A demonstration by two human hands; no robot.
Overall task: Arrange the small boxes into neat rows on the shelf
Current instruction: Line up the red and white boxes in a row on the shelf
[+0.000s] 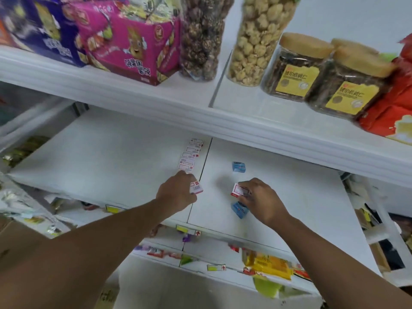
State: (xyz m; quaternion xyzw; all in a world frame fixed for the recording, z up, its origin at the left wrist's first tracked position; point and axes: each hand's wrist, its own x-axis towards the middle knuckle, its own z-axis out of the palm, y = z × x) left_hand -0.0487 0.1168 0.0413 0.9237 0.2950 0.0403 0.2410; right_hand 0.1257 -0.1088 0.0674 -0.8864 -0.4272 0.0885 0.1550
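Note:
On the white middle shelf, a row of several small red-and-white boxes runs front to back beside the shelf seam. My left hand is at the near end of that row and grips another red-and-white box. To the right, my right hand holds a red-and-white box just above the shelf. A small blue box lies partly under that hand. A second blue box sits alone farther back.
The upper shelf overhangs, carrying a pink carton, a purple carton, two tall snack jars, square jars with tan lids and a red bag. Lower shelves hold yellow packets.

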